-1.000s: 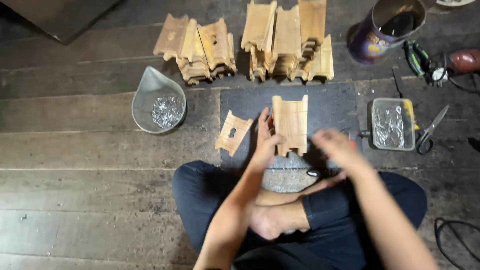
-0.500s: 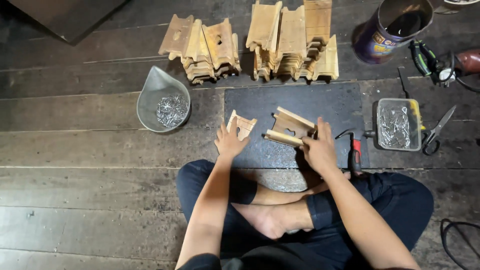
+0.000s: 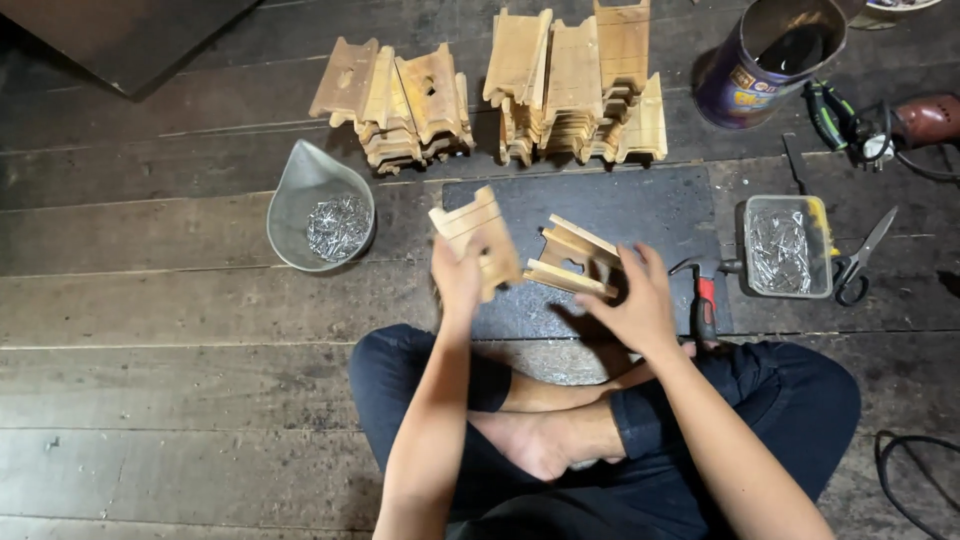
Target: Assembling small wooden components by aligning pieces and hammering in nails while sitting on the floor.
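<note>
Notched pale wooden panel (image 3: 478,240) gripped in left hand (image 3: 458,282), slotted wooden frame (image 3: 572,262) clasped by right hand (image 3: 638,305), dark mat (image 3: 640,205)

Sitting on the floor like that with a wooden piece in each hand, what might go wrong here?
Perhaps the bare foot: it lies right under the raised pieces, so a dropped one could land on it. The left hand grips its flat wooden piece only at the lower edge, so it may slip. The right hand holds the joined wooden piece close to the hammer and open tray of nails, which an elbow might scatter.
</note>
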